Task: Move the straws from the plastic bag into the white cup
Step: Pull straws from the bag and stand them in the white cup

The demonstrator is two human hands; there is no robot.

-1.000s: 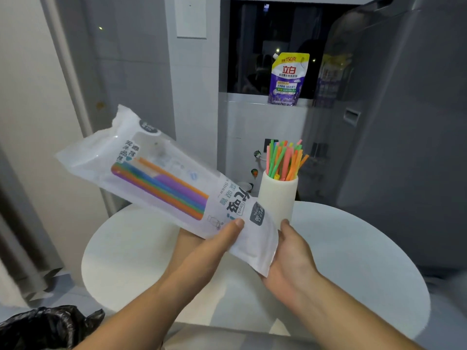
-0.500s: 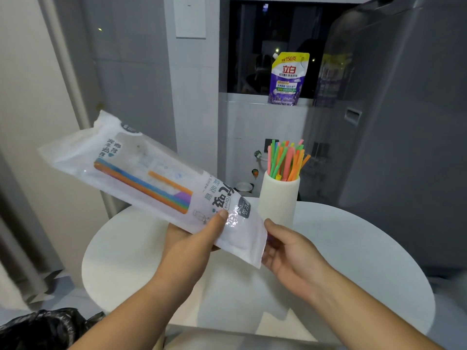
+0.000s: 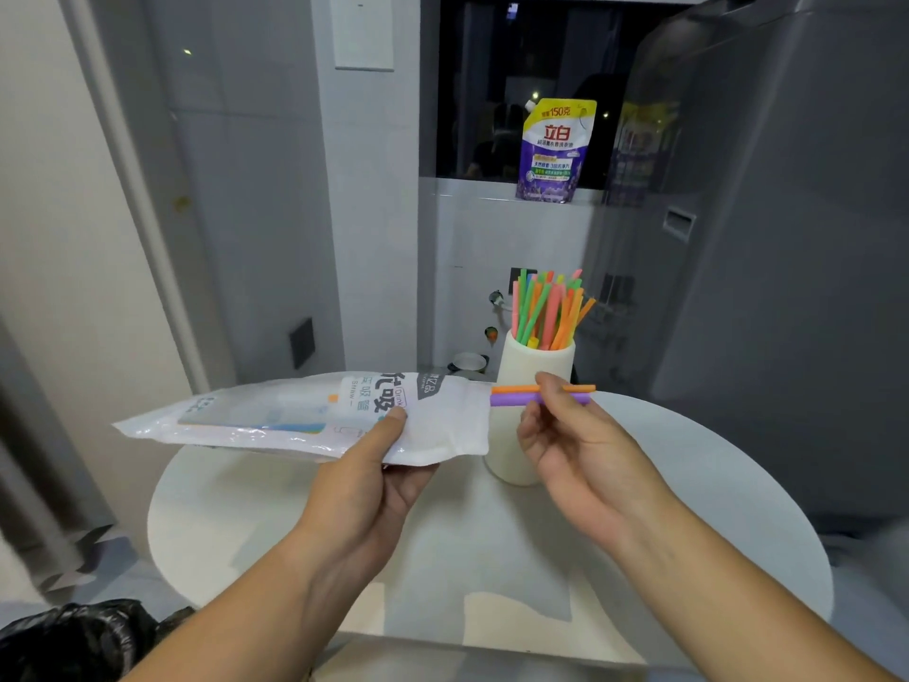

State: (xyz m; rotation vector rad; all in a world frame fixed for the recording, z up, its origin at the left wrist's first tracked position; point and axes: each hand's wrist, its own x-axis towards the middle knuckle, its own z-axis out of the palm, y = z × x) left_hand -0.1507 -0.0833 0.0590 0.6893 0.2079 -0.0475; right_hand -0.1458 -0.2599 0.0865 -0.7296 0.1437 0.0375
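We see the left hand (image 3: 374, 479) gripping the plastic bag (image 3: 305, 415) level above the table (image 3: 688, 484), the right hand (image 3: 575, 445) pinching two straws (image 3: 511, 395) protruding from its mouth, before the white cup (image 3: 521, 366)

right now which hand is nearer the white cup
Right. The right hand is just in front of the white cup, pinching straws; the left hand holds the bag further left.

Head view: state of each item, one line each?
Plastic bag: held near level by the left hand, mouth open toward the cup.
Purple and orange straws: partly out of the bag, pinched in the right hand.
White cup: upright on the table, holding many straws.
Detergent pouch: upright on the ledge.
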